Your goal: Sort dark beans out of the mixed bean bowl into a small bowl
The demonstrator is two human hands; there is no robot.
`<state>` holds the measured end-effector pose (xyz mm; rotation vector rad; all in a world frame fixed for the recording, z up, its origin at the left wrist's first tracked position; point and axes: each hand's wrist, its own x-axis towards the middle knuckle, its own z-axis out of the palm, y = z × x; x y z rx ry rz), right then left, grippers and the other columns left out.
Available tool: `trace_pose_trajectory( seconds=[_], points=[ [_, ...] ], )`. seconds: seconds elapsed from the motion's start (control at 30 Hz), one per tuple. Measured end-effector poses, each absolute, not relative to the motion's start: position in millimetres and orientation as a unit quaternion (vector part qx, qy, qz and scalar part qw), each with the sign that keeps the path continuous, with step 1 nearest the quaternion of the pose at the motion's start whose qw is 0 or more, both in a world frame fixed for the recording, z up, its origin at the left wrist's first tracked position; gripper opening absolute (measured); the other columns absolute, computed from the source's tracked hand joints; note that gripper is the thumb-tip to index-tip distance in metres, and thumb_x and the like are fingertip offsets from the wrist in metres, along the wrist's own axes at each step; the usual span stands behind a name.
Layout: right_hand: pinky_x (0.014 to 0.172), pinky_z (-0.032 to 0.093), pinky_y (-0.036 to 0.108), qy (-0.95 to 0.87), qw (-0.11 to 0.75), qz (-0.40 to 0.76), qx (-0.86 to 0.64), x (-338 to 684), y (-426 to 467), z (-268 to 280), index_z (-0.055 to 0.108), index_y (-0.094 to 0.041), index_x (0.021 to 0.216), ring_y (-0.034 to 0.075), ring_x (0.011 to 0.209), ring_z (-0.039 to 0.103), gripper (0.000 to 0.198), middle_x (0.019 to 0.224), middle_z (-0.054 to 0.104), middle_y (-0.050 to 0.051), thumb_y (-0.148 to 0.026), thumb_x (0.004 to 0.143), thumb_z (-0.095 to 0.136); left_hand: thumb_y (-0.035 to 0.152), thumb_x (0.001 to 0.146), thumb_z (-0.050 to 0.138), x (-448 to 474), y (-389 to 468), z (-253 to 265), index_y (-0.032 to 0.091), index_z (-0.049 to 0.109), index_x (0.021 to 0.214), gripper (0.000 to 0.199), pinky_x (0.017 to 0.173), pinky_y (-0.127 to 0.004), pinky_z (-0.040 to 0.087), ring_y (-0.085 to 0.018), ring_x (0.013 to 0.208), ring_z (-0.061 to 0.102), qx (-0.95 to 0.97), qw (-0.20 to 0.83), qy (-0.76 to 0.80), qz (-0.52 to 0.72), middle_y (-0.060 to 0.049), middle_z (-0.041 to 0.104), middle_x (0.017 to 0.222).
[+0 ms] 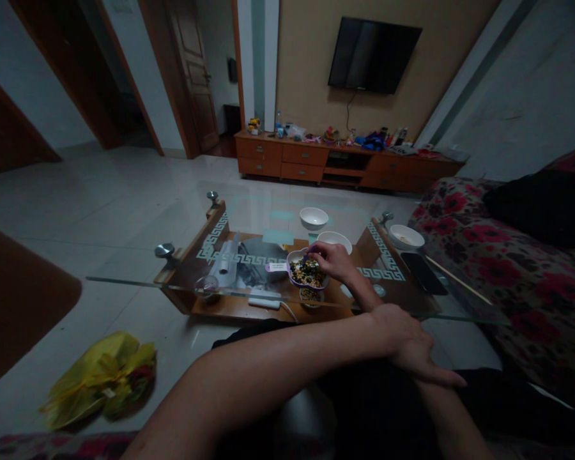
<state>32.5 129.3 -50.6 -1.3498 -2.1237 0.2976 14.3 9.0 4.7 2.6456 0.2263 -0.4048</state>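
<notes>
Mixed beans were being picked by the right hand (333,260), fingers pinched inside the purple bowl (306,271) near the glass tabletop's (182,281) front edge, its label unreadable, while the left hand (405,345) rested flat, holding nothing.

Nothing here can be read from where I stand. The small pale tag (276,266) beside the purple bowl (294,275) on the glass counter (249,211) seems to carry dark print, but it is too small and dim to make out. The white bands (220,246) along the counter's ends are a key-pattern ornament, not lettering. The wall television (372,55) is dark, and the clutter on the cabinet (311,156) is too far off.
</notes>
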Motion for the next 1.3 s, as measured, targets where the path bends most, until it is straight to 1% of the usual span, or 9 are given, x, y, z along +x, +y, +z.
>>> trace_pose_trajectory(
  seconds=[0.1,0.33,0.47,0.6,0.8,0.93,1.07,1.2,1.3],
  points=[
    [0.07,0.045,0.029,-0.802,0.281,0.121,-0.513,32,130,-52,0.081,-0.025,0.103,0.019,0.075,0.07,0.018,0.088,0.081,0.003,-0.022,0.094,0.066,0.09,0.094,0.026,13,9,7,0.012,0.06,0.148,0.101,0.117,-0.049,0.045,-0.036,0.136,0.061,0.959,0.226,0.085,-0.146,-0.02,0.068,0.137],
    [0.07,0.044,0.03,-0.807,0.265,0.117,-0.515,31,129,-50,0.082,-0.026,0.104,0.02,0.076,0.07,0.019,0.089,0.081,0.003,-0.025,0.096,0.064,0.089,0.095,0.03,12,10,6,0.012,0.062,0.146,0.098,0.114,-0.051,0.047,-0.037,0.134,0.062,0.956,0.242,0.091,-0.137,-0.02,0.069,0.137],
    [0.071,0.045,0.03,-0.806,0.262,0.115,-0.518,31,129,-51,0.082,-0.026,0.104,0.02,0.076,0.07,0.02,0.088,0.081,0.003,-0.024,0.094,0.065,0.091,0.093,0.027,14,11,5,0.011,0.059,0.149,0.103,0.116,-0.052,0.045,-0.037,0.137,0.06,0.955,0.242,0.085,-0.152,-0.021,0.067,0.14],
    [0.071,0.044,0.029,-0.808,0.266,0.122,-0.511,31,131,-53,0.082,-0.025,0.105,0.019,0.075,0.07,0.019,0.09,0.081,0.003,-0.025,0.095,0.066,0.091,0.094,0.024,14,12,4,0.012,0.06,0.148,0.102,0.118,-0.05,0.043,-0.036,0.14,0.057,0.954,0.24,0.082,-0.158,-0.02,0.065,0.142],
    [0.069,0.043,0.028,-0.81,0.266,0.12,-0.509,28,130,-55,0.081,-0.024,0.103,0.019,0.075,0.069,0.018,0.087,0.08,0.003,-0.025,0.095,0.064,0.092,0.093,0.024,13,11,1,0.014,0.064,0.144,0.101,0.113,-0.05,0.048,-0.036,0.132,0.063,0.959,0.23,0.091,-0.137,-0.02,0.07,0.134],
    [0.072,0.045,0.03,-0.786,0.314,0.085,-0.526,29,128,-47,0.079,-0.025,0.101,0.021,0.079,0.071,0.019,0.09,0.081,0.004,-0.025,0.096,0.061,0.09,0.094,0.031,15,9,2,0.013,0.068,0.139,0.096,0.108,-0.049,0.051,-0.037,0.127,0.066,0.961,0.224,0.096,-0.13,-0.02,0.073,0.127],
    [0.073,0.045,0.033,-0.687,0.395,-0.02,-0.609,45,125,-32,0.079,-0.026,0.105,0.025,0.081,0.073,0.024,0.094,0.082,0.006,-0.035,0.1,0.057,0.087,0.094,0.037,19,4,4,0.011,0.072,0.132,0.092,0.104,-0.046,0.052,-0.035,0.123,0.069,0.968,0.201,0.073,-0.128,-0.02,0.076,0.118],
    [0.072,0.045,0.035,-0.621,0.384,-0.079,-0.679,59,121,-24,0.08,-0.025,0.109,0.027,0.078,0.072,0.027,0.092,0.082,0.008,-0.039,0.099,0.058,0.083,0.097,0.04,26,-2,3,0.011,0.075,0.125,0.085,0.099,-0.042,0.054,-0.032,0.119,0.07,0.975,0.187,0.046,-0.112,-0.018,0.077,0.114],
    [0.071,0.046,0.034,-0.651,0.391,-0.034,-0.65,56,120,-26,0.081,-0.025,0.106,0.024,0.073,0.072,0.028,0.088,0.082,0.007,-0.041,0.099,0.059,0.084,0.094,0.045,29,-2,0,0.012,0.077,0.121,0.083,0.095,-0.042,0.055,-0.033,0.114,0.072,0.974,0.194,0.056,-0.102,-0.017,0.078,0.108]
  ],
)
